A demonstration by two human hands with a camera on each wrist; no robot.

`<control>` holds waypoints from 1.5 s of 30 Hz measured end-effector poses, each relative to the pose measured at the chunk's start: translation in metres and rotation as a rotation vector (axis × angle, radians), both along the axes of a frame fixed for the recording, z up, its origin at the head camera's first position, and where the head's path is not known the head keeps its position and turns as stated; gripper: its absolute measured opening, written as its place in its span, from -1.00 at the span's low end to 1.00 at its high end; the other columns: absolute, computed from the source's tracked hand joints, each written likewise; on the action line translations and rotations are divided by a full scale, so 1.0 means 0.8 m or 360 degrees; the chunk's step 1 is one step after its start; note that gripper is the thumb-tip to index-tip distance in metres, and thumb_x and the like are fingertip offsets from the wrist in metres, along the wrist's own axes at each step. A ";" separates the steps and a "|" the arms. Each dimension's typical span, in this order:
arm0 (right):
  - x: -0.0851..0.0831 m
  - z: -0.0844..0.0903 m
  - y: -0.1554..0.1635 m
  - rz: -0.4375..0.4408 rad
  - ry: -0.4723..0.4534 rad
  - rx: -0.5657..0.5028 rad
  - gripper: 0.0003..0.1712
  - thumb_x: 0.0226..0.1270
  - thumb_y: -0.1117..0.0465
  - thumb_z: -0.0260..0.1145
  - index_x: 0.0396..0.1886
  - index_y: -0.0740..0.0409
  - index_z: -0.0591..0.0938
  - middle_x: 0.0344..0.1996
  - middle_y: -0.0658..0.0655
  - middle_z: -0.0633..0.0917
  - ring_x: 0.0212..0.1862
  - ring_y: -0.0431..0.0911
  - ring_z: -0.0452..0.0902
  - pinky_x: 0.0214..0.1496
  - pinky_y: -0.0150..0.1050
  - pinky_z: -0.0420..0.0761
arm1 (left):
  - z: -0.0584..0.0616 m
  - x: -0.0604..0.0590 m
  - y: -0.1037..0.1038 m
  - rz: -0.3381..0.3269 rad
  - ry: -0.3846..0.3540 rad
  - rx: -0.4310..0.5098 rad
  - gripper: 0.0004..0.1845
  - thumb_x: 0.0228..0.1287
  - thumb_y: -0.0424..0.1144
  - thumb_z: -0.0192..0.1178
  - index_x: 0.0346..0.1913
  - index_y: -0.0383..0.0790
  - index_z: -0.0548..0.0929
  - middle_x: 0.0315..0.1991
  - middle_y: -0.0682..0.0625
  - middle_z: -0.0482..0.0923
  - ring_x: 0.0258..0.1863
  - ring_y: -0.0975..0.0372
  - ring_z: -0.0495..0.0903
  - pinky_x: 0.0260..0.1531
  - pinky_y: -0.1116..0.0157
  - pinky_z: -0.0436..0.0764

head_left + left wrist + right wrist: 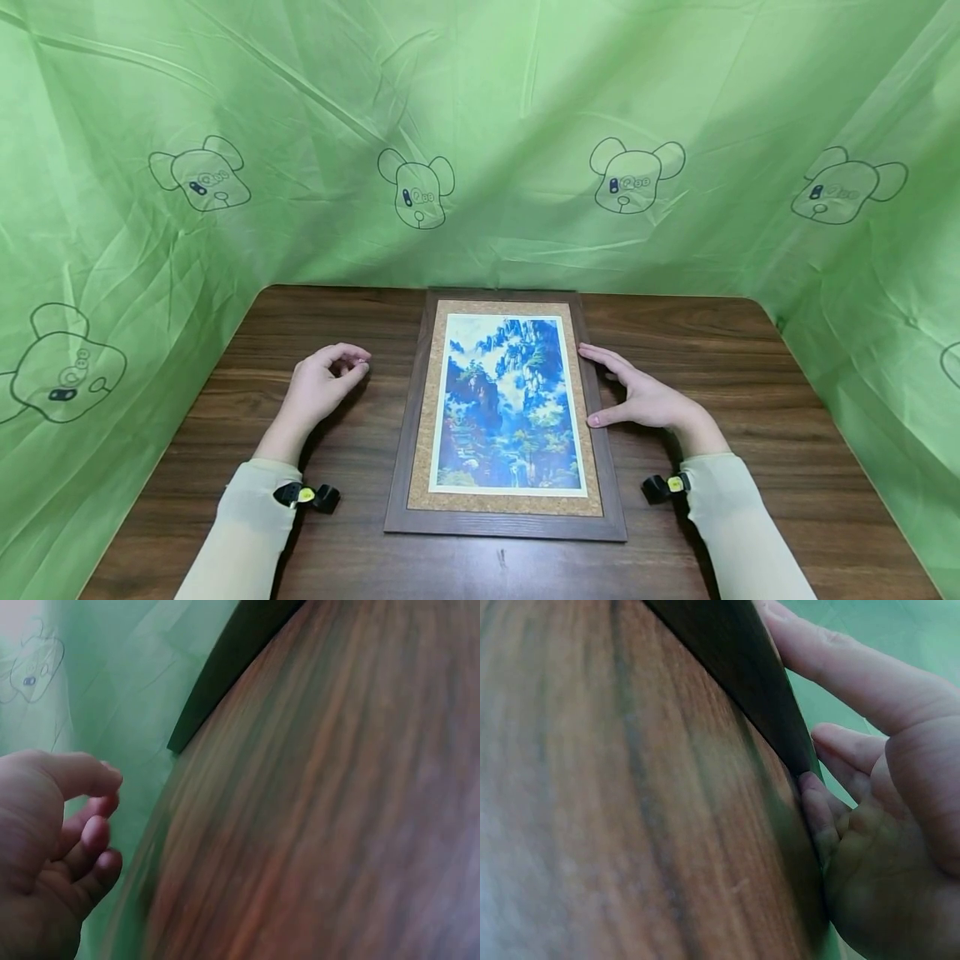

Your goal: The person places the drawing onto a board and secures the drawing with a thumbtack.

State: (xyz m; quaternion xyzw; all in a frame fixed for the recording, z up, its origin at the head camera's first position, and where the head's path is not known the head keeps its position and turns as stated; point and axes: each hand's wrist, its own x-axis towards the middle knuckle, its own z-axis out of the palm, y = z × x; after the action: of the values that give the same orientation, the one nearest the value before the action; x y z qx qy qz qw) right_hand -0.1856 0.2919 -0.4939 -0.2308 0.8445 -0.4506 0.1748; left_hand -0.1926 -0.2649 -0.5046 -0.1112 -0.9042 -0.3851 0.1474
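Observation:
A framed cork board [418,467] with a dark wooden frame lies on the table. On its cork is a picture [510,400] of blue mountains, trees and mist with a white border. My right hand [645,396] touches the frame's right side, thumb and fingers spread along it. In the right wrist view, fingertips of that hand [900,772] meet the frame's side edge [735,675]. Left of the frame, apart from it, my left hand [322,383] hovers over the table with fingers loosely bent. The left wrist view shows nothing plainly held in this hand [45,832].
The dark wood-grain table [300,325] has rounded far corners. Behind it and at both sides hangs a green cloth [510,208] printed with bear-head outlines. A small black device [326,498] sits at the left wrist, another black device [656,490] at the right.

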 end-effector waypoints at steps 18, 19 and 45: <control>0.002 -0.009 -0.004 0.0007 -0.0005 -0.0034 0.36 0.19 0.07 0.76 0.82 -0.03 0.10 0.78 0.13 0.01 0.75 0.19 -0.13 0.66 0.36 0.07 | 0.019 -0.009 0.032 -0.0069 0.0125 -0.0078 -0.91 0.46 -0.33 0.44 -0.06 -0.12 0.85 -0.41 0.11 0.72 -0.54 0.26 0.50 -0.47 0.37 0.45; 0.002 -0.009 -0.005 0.0005 -0.0008 -0.0034 0.36 0.19 0.07 0.76 0.82 -0.04 0.10 0.78 0.13 0.01 0.75 0.19 -0.13 0.66 0.36 0.07 | 0.021 -0.012 0.036 -0.0094 0.0107 -0.0089 -0.91 0.48 -0.31 0.44 -0.05 -0.13 0.86 -0.40 0.12 0.73 -0.55 0.27 0.50 -0.47 0.36 0.47; -0.004 -0.003 0.001 0.0017 -0.0006 -0.0019 0.35 0.18 0.04 0.77 0.82 -0.04 0.12 0.78 0.12 0.01 0.75 0.19 -0.13 0.67 0.37 0.06 | 0.059 -0.114 0.183 -0.0383 -0.0206 -0.0110 -0.92 0.51 -0.16 0.45 -0.21 -0.01 0.81 -0.23 0.10 0.79 -0.44 0.17 0.64 -0.33 0.12 0.64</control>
State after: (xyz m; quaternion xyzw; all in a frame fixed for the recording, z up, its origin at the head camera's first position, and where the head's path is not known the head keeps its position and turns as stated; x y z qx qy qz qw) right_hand -0.1885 0.2928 -0.4960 -0.2355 0.8401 -0.4552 0.1773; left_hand -0.2838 -0.1187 -0.4575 -0.1989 -0.9047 -0.3749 0.0374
